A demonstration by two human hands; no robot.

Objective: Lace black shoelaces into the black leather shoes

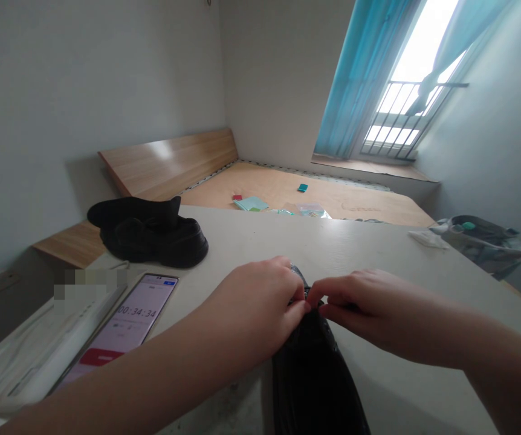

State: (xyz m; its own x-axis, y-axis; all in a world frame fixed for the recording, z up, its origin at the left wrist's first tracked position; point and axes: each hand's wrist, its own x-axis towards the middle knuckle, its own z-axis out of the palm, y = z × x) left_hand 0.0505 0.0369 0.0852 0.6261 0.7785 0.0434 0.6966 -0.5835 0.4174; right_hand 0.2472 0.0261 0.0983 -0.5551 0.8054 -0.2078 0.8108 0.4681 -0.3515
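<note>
A black shoe (317, 380) lies on the white table right in front of me, running from the lower edge of the view up to my hands. My left hand (272, 302) is closed, its thumb and fingers pinching the upper part of this shoe. From the other side, my right hand (355, 302) pinches the same spot with thumb and forefinger. The fingertips almost meet, and the small dark part between them is mostly hidden. A second black shoe (165, 244) rests at the table's back left, with a flat black insole-like piece (127, 208) on top.
A phone (124, 320) showing a running timer lies left of my left forearm, beside a white, plastic-wrapped box (56, 344). A white tissue-like piece (427, 239) sits at the right table edge, near a lined bin (487, 241). Behind is a bed (260, 175) with small packets.
</note>
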